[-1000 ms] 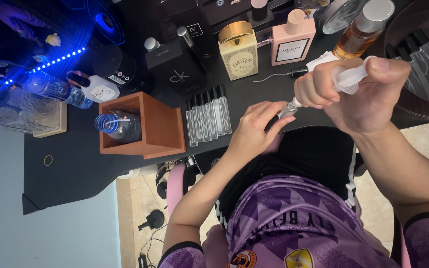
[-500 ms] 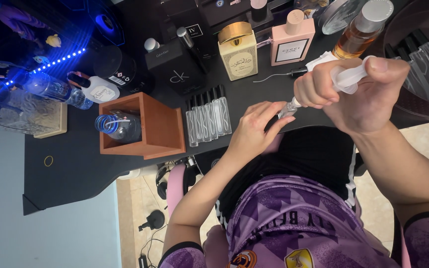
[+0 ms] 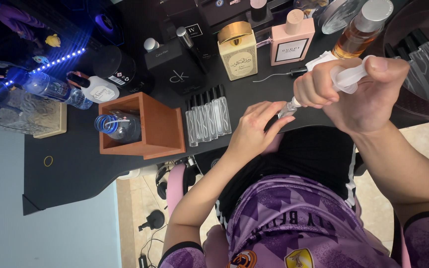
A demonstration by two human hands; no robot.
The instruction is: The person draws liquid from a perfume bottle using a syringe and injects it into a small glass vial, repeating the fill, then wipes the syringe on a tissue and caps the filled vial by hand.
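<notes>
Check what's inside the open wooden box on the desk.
The wooden box holds one clear plastic bottle lying on its side, with a blue ribbed neck. Its cap end is cut off by the box wall, and the rest of the interior is dark.

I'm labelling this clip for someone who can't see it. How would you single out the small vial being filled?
Start at the open wooden box on the black desk and pass the row of empty clear vials standing beside it. Just beyond, the left hand pinches one small vial. Unlike the row, it is held up, meeting the tip of the syringe in the right hand.
</notes>
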